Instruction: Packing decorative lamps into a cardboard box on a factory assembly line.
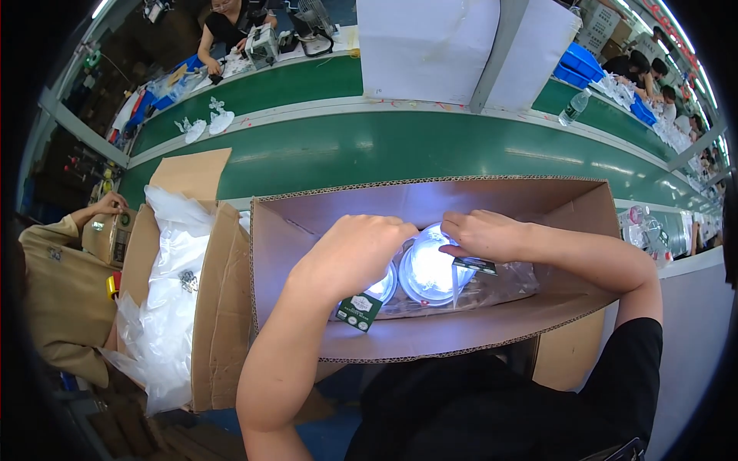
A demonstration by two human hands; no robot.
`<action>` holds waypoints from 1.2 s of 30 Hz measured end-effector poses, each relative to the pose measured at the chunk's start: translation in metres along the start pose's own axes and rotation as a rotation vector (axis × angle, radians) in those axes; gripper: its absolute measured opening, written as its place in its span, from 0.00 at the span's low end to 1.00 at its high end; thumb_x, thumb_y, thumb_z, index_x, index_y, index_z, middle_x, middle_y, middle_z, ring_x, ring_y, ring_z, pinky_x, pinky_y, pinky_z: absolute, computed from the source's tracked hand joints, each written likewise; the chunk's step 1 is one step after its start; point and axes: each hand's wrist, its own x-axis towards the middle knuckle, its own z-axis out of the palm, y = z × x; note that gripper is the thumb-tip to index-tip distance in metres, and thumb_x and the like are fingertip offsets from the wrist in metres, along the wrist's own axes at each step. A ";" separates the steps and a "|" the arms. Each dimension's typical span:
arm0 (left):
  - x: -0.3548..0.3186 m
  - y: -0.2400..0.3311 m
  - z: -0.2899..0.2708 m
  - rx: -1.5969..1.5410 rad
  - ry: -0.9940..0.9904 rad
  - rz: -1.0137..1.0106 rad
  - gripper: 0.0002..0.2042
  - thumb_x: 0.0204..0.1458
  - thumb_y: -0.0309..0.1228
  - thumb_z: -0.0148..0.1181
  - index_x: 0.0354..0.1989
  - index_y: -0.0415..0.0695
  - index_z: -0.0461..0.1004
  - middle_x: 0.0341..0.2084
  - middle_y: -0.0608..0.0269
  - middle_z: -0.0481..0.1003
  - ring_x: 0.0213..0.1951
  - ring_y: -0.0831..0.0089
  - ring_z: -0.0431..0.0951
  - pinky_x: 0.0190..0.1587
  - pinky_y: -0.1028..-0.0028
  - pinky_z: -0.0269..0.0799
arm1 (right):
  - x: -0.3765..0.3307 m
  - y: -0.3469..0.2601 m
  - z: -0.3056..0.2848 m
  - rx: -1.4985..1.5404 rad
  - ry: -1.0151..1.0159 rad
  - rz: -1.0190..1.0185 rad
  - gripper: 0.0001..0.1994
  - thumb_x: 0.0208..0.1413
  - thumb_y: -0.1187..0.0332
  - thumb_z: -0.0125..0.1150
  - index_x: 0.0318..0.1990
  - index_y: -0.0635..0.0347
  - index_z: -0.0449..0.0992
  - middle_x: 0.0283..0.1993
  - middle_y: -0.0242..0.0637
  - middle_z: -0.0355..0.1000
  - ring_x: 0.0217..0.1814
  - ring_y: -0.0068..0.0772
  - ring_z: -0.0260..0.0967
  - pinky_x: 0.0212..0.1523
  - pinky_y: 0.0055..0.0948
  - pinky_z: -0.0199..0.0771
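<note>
A long open cardboard box (pixel 430 342) stands in front of me. Inside it, a round clear lamp (pixel 430 270) glows bright white, and a second glowing lamp (pixel 382 289) sits to its left, partly covered. My left hand (pixel 357 250) is bent over the second lamp, its curled fingertips near the first lamp's upper left edge; what they hold is hidden. My right hand (pixel 484 234) has its fingers curled over the first lamp's upper right rim, with the thumb against its side. One green tag (pixel 359 312) hangs below my left wrist; a dark tag (pixel 475 265) lies under my right hand.
Clear plastic wrap (pixel 511 283) lies in the box. To the left stands a carton (pixel 219 307) filled with white plastic bags (pixel 171 284); a person in tan (pixel 65 269) is beyond it. Past the box runs a green conveyor belt (pixel 323 150). Bottles (pixel 649 230) stand at right.
</note>
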 end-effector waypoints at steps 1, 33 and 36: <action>0.000 0.000 0.000 -0.002 0.002 0.002 0.13 0.56 0.24 0.59 0.50 0.42 0.80 0.43 0.53 0.82 0.46 0.52 0.81 0.47 0.58 0.78 | -0.001 0.001 0.003 0.001 -0.001 0.003 0.17 0.63 0.60 0.61 0.42 0.70 0.72 0.43 0.51 0.72 0.35 0.56 0.77 0.38 0.48 0.80; 0.007 0.003 0.021 -0.075 -0.292 -0.020 0.17 0.58 0.38 0.62 0.54 0.51 0.79 0.43 0.57 0.83 0.46 0.53 0.82 0.49 0.57 0.77 | -0.018 -0.006 0.041 0.213 0.058 -0.045 0.25 0.59 0.51 0.65 0.53 0.62 0.71 0.53 0.51 0.66 0.44 0.59 0.75 0.45 0.53 0.75; 0.011 0.004 0.018 -0.047 -0.289 -0.029 0.17 0.58 0.39 0.62 0.55 0.51 0.79 0.43 0.57 0.83 0.46 0.53 0.82 0.49 0.58 0.77 | -0.031 -0.009 0.036 0.177 -0.039 -0.219 0.25 0.57 0.52 0.67 0.55 0.59 0.74 0.53 0.51 0.64 0.45 0.59 0.74 0.44 0.51 0.76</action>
